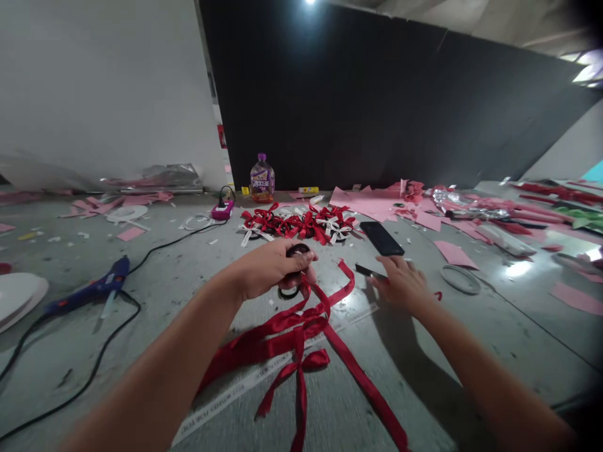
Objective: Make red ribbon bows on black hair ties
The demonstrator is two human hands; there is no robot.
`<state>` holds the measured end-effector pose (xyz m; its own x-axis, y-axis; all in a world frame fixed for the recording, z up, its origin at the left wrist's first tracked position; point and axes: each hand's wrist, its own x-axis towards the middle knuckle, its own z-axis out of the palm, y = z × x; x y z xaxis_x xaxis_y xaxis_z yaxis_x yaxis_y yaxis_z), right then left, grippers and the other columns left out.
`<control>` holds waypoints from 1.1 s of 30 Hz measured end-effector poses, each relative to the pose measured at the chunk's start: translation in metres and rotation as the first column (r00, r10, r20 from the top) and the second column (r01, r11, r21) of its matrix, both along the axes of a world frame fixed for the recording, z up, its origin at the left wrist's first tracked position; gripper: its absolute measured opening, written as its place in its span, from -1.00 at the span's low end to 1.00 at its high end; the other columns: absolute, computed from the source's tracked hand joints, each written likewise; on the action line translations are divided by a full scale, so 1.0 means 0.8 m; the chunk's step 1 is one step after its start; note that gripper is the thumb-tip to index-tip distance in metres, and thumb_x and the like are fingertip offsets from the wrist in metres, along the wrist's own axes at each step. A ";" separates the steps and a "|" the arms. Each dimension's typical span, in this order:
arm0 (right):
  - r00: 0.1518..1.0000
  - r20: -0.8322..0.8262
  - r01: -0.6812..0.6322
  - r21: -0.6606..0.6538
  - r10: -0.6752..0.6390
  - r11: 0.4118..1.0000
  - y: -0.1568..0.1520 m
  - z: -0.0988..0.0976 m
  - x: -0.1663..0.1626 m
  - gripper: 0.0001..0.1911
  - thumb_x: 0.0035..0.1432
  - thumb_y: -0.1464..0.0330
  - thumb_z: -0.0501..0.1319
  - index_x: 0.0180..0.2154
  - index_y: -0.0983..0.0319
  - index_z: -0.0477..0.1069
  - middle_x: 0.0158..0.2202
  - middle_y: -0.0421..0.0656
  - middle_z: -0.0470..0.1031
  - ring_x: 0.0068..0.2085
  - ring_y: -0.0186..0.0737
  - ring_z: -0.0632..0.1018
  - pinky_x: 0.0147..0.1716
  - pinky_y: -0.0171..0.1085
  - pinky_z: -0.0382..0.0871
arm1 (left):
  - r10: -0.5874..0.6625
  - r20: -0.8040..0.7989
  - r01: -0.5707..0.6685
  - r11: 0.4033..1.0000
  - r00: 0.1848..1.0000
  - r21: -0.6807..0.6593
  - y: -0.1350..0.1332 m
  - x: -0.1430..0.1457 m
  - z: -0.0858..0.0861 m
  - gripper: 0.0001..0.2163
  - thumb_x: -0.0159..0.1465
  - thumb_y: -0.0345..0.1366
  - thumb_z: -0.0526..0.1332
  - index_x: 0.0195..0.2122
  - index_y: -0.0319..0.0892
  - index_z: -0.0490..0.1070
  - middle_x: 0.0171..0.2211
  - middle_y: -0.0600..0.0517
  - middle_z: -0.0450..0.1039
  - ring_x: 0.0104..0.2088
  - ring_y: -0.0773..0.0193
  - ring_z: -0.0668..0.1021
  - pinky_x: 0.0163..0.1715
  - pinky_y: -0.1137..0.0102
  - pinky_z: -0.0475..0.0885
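My left hand (pixel 277 267) is closed on a dark hair tie (pixel 298 250), thumb on top. A second black ring (pixel 288 293) shows just below the fingers. Red ribbon (pixel 306 323) trails under that hand across the table, with a tied red bow (pixel 299 364) in front. A white printed ribbon (pixel 235 392) lies beneath the red strands. To the right, my right hand (pixel 398 279) reaches low over the table, its fingers closed on a dark, narrow, blade-like tool (pixel 365 271); most of that tool is hidden, so its kind is unclear.
Red and white ribbon bows (pixel 301 223) lie piled ahead. Beside them are a black phone (pixel 382 238) and a bottle (pixel 262 179). A blue glue gun (pixel 94 289) with a black cord sits left. Pink paper (pixel 367 204) litters the back; a ring-shaped roll (pixel 460 280) lies right.
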<state>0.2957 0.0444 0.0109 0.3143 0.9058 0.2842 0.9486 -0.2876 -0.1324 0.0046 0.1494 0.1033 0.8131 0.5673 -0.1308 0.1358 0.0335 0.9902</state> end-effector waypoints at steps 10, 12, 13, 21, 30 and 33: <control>0.992 -0.114 -0.044 0.124 0.059 0.991 0.033 0.053 -0.011 -0.78 0.33 0.31 -0.05 -0.25 0.23 0.31 -0.28 0.01 0.48 -0.27 -0.09 0.51 -0.27 -0.17 0.33 | 0.244 0.379 -0.155 0.956 0.893 -0.248 -0.013 -0.007 0.021 -0.97 0.28 -0.44 0.23 -0.30 -0.25 0.37 -0.42 0.04 0.39 -0.52 0.42 0.49 -0.57 0.53 0.31; 0.970 -0.161 -0.149 0.198 0.182 0.969 0.044 0.105 -0.048 -0.69 0.41 0.21 -0.16 -0.27 0.17 0.24 -0.35 -0.13 0.46 -0.37 -0.23 0.47 -0.36 -0.26 0.32 | 0.272 0.404 -0.171 0.948 0.873 -0.270 -0.014 -0.010 0.027 -0.93 0.26 -0.43 0.27 -0.33 -0.26 0.37 -0.46 0.04 0.39 -0.50 0.39 0.51 -0.56 0.52 0.34; 0.924 -0.238 -0.233 0.272 0.300 0.934 0.046 0.131 -0.069 -0.67 0.42 0.17 -0.15 -0.30 0.17 0.22 -0.39 -0.16 0.44 -0.40 -0.25 0.45 -0.39 -0.27 0.30 | 0.292 0.417 -0.182 0.941 0.861 -0.284 -0.015 -0.013 0.031 -0.90 0.25 -0.41 0.29 -0.35 -0.27 0.37 -0.47 0.04 0.39 -0.50 0.38 0.51 -0.56 0.52 0.35; 0.638 -0.342 -0.447 0.566 0.690 0.693 0.031 0.185 -0.178 -0.70 0.20 0.09 0.26 -0.32 0.19 0.37 -0.57 -0.32 0.22 -0.57 -0.39 0.22 -0.61 -0.34 0.13 | 0.382 0.512 -0.210 0.909 0.770 -0.361 -0.020 -0.024 0.046 -0.74 0.09 -0.31 0.45 -0.47 -0.28 0.37 -0.53 0.10 0.38 -0.52 0.48 0.47 -0.52 0.59 0.38; 0.695 -0.272 -0.445 0.564 0.666 0.695 0.036 0.162 -0.187 -0.82 0.23 0.24 0.22 -0.28 0.20 0.52 -0.53 -0.24 0.46 -0.53 -0.32 0.41 -0.57 -0.31 0.23 | 0.386 0.479 -0.275 0.918 0.788 -0.287 -0.018 -0.022 0.039 -0.74 -0.04 -0.28 0.52 -0.46 -0.29 0.49 -0.50 0.09 0.48 -0.49 0.41 0.54 -0.38 0.48 0.49; 0.714 -0.254 -0.456 0.537 0.652 0.710 0.034 0.164 -0.183 -0.79 0.25 0.23 0.20 -0.29 0.21 0.52 -0.58 -0.25 0.42 -0.57 -0.34 0.37 -0.59 -0.31 0.20 | 0.390 0.448 -0.288 0.916 0.804 -0.280 -0.016 -0.023 0.040 -0.73 -0.06 -0.28 0.53 -0.50 -0.29 0.48 -0.53 0.09 0.48 -0.52 0.42 0.54 -0.41 0.48 0.48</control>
<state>0.1490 0.0714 0.1420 -0.0381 0.7718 0.6348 0.7387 0.4495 -0.5022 -0.0136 0.1362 0.1349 0.5581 0.8243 0.0947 -0.4151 0.1786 0.8921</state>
